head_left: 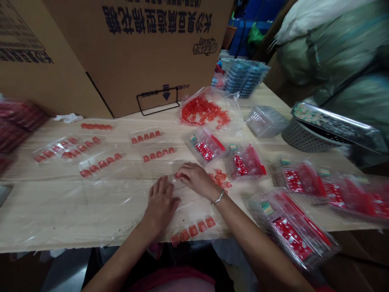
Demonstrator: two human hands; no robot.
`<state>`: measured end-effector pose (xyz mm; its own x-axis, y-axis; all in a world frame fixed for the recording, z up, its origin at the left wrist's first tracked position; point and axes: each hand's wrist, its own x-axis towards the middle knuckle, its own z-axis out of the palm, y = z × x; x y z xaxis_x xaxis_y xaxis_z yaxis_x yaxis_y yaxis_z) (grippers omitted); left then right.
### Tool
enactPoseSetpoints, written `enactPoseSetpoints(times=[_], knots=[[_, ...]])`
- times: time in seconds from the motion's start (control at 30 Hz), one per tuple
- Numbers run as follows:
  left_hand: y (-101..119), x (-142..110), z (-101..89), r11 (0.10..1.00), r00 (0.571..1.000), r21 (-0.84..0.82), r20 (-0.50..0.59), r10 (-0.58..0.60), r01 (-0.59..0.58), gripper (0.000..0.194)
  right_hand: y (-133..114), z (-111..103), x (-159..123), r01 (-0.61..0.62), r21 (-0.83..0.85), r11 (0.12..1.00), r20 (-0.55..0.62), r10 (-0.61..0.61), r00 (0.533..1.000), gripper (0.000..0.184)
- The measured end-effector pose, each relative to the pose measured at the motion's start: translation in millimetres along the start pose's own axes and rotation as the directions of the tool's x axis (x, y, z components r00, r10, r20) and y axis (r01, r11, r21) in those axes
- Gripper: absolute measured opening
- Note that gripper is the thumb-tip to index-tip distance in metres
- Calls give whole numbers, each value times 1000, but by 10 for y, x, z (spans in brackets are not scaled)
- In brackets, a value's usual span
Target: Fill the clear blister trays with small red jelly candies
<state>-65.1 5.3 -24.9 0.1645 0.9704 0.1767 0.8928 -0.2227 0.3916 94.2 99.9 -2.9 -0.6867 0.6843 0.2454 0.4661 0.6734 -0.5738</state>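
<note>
My left hand [161,207] lies with fingers spread on a clear plastic bag [194,207] on the wooden table [57,239]. My right hand [194,178] rests its bunched fingertips on the same plastic, and I cannot tell whether they pinch it. A row of small red square pieces [193,229] sits inside the bag's near end. Loose red pieces [219,178] lie just right of my right hand. Further rows of red pieces in clear film [154,154] lie beyond my hands. Red-and-white printed packs [244,162] lie to the right, beside a bag heaped with red pieces [205,111].
A large cardboard box with dark printing [121,52] stands along the table's far side. Stacked blue-tinted packs [243,77], a clear plastic tray [266,121], a grey perforated basket [304,138] and bulging sacks [334,44] occupy the far right.
</note>
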Motion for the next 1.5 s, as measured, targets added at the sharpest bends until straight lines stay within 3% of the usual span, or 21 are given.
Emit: enactPoseSetpoints(times=[0.1, 0.3, 0.47, 0.6, 0.63, 0.7, 0.8, 0.9, 1.07, 1.17, 1.27, 1.33, 1.4, 1.47, 1.5], knots=[[-81, 7, 81, 997, 997, 15, 0, 71, -71, 30, 32, 45, 36, -5, 14, 1000, 32, 5, 999, 17], [-170, 38, 109, 993, 993, 0, -4, 118, -118, 35, 76, 76, -144, -61, 108, 992, -54, 67, 996, 17], [-82, 127, 39, 996, 991, -2, -99, 90, -90, 30, 82, 68, -163, -9, -14, 1000, -57, 8, 998, 14], [6, 363, 20, 972, 970, -96, -134, 200, -214, 24, 27, -31, -215, 1, -83, 997, -57, -5, 998, 9], [17, 426, 30, 965, 969, -121, -111, 221, -233, 24, 18, -80, -253, -43, -104, 994, -85, 34, 996, 9], [18, 533, 55, 961, 971, -142, -64, 230, -237, 22, 24, -194, -345, -245, -202, 948, -148, 217, 965, 15], [-12, 637, 65, 962, 973, -147, -16, 229, -229, 20, 105, -339, -453, -546, -364, 755, -214, 503, 838, 22], [-39, 717, 25, 960, 971, -163, 42, 237, -228, 18, 197, -381, -479, -616, -408, 674, -220, 582, 783, 23], [5, 825, -9, 958, 950, -146, 160, 268, -245, 18, 156, -388, -471, -619, -415, 667, -265, 562, 784, 21], [60, 837, 23, 965, 949, -107, 187, 255, -238, 20, 75, -414, -528, -559, -285, 779, -330, 467, 820, 13], [93, 794, 24, 975, 958, -86, 184, 219, -206, 21, 43, -383, -612, -418, 90, 904, -373, 419, 828, 9], [114, 700, -16, 980, 969, -79, 157, 193, -183, 21, 24, -322, -667, -353, 329, 876, -371, 464, 804, 11], [157, 537, -81, 976, 987, -168, 54, 150, -139, 30, -37, -247, -711, -320, 496, 807, -341, 520, 783, 14], [232, 332, -153, 907, 998, -416, -21, 65, -68, 33, -154, -167, -733, -290, 640, 711, -245, 547, 800, 17], [277, 231, -186, 814, 1000, -581, -3, 14, -13, 30, -225, -127, -734, -277, 711, 646, -179, 547, 818, 18]])
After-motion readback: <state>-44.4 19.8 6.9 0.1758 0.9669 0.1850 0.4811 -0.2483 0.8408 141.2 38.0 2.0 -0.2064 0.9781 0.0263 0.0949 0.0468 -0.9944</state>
